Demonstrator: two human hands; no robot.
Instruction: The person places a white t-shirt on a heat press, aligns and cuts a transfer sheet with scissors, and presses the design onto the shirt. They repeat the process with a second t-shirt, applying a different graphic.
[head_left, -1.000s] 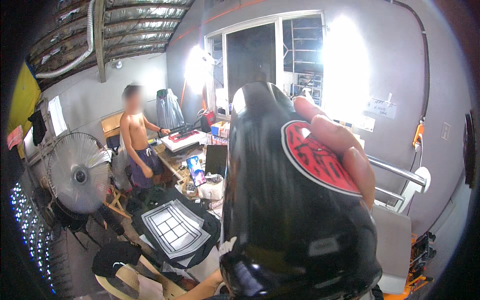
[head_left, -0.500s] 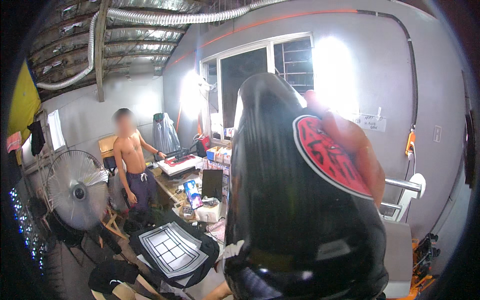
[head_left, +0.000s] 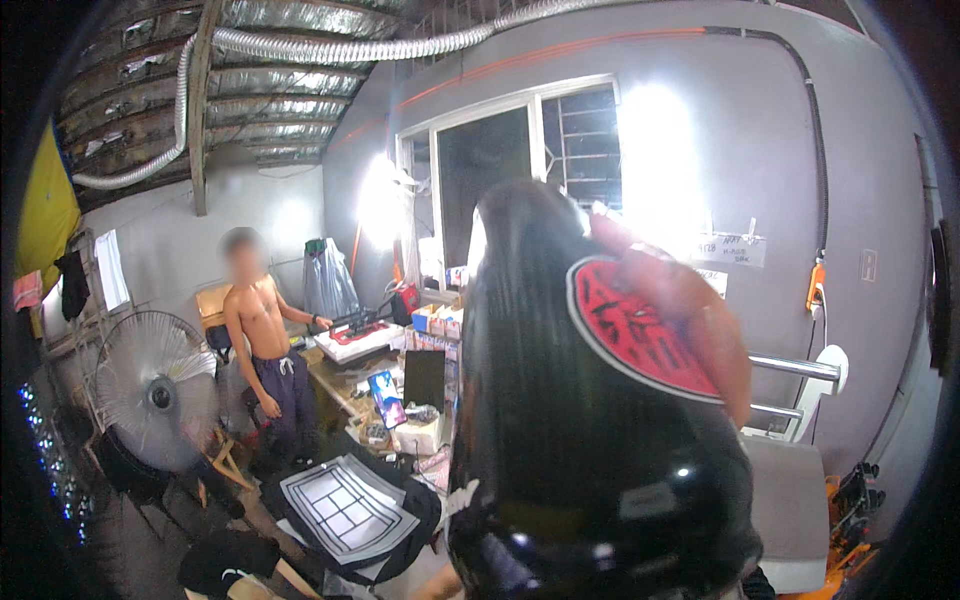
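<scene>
Black glossy object [head_left: 590, 450], lower end cropped, right hand [head_left: 695, 320] half-hidden.

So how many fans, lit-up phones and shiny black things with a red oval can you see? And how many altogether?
Fan: 1
Lit-up phone: 1
Shiny black thing with a red oval: 1
Total: 3
</scene>
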